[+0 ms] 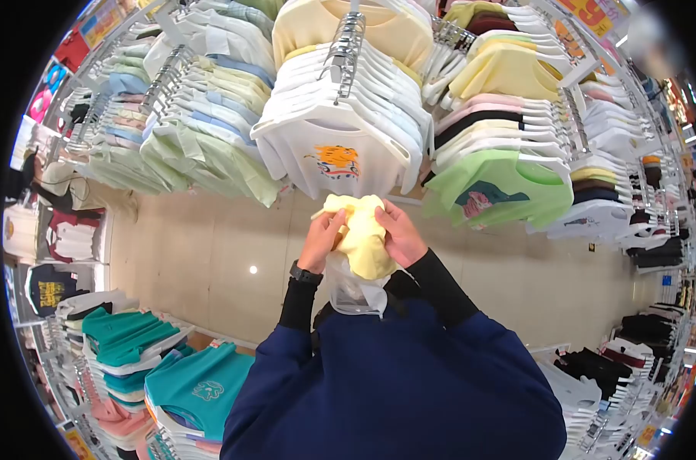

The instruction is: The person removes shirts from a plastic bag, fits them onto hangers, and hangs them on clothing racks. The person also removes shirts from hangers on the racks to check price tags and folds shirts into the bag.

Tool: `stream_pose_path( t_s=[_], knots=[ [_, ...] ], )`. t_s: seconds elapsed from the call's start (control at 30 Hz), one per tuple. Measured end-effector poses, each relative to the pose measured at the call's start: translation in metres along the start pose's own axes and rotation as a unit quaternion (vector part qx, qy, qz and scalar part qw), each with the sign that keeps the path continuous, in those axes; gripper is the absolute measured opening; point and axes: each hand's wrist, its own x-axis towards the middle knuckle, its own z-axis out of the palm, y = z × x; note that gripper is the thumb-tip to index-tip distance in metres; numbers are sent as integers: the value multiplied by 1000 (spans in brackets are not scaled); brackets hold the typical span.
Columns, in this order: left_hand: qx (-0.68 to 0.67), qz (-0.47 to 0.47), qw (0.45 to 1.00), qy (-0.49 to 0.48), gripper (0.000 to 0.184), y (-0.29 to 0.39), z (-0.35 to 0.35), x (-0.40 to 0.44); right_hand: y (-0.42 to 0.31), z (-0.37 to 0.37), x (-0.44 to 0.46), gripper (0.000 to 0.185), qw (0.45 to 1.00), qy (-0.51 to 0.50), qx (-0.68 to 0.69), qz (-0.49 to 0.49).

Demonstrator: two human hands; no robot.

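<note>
1. Looking down on a bunched yellow cloth (pixel 365 249), held up in front of the body, midway between the two hands and touching each.
2. Running lengthwise outward from the body, with a slight lean to the right at the near end and a narrow bit poking out past the left thumb.
3. Pinched along the upper left edge by the left hand (pixel 320 241), and along the upper right edge by the right hand (pixel 403 236), both with thumb in front and fingers curled, partly hidden. Equally near on either side, without any gap to cross.
4. Bordered on the body side by a clear plastic bag (pixel 357 297); cannot tell whether wrapped partly around the cloth.
5. Facing, farther out and apart, hanging white shirts (pixel 302 142); flanked on the right by a green shirt (pixel 516 184).
</note>
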Motion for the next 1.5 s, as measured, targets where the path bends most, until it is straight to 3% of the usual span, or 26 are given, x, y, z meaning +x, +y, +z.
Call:
stream_pose_path(
  t_s=[0.1,0.27,0.37,0.47,0.6,0.67,0.77,0.87,0.97,1.07,1.13,1.2,1.3,1.4,1.5],
  knots=[
    [-1,17,1000,-12,33,-9,0,6,2,-1,-7,14,999,10,31,-9],
    [66,99,992,-46,35,4,-5,8,-14,-22,-5,13,989,92,24,-114],
    [140,211,968,3,35,10,2,9,-20,-43,-6,14,984,112,-8,-136],
    [215,240,944,65,36,31,10,-6,-17,-81,3,14,959,191,-41,-204],
    [116,227,955,153,35,49,-18,-10,-44,-129,-3,14,900,331,20,-283],
    [57,170,966,184,35,59,-44,-17,-65,-157,-13,16,897,328,34,-296],
    [-13,186,937,294,33,56,-65,-12,-91,-168,-24,27,917,278,125,-256],
    [-8,122,965,233,28,43,-101,-15,-123,-142,-34,33,952,175,176,-180],
    [193,159,898,361,20,29,-87,-14,-138,-105,-37,27,973,63,188,-121],
    [220,215,917,255,23,25,-47,-30,-145,-63,-34,19,972,-53,213,-77],
    [279,236,925,105,31,23,-11,-40,-143,-39,-31,21,966,-120,215,-84],
    [305,292,905,47,36,25,35,-49,-140,-21,-27,25,952,-187,229,-72],
    [275,311,908,51,38,38,79,-54,-137,8,-34,30,963,-144,220,-55],
    [184,322,929,-20,33,27,96,-45,-122,15,-36,30,976,-107,169,-89],
    [76,205,975,38,26,19,106,-45,-113,12,-47,27,981,-42,127,-144]
  ],
)
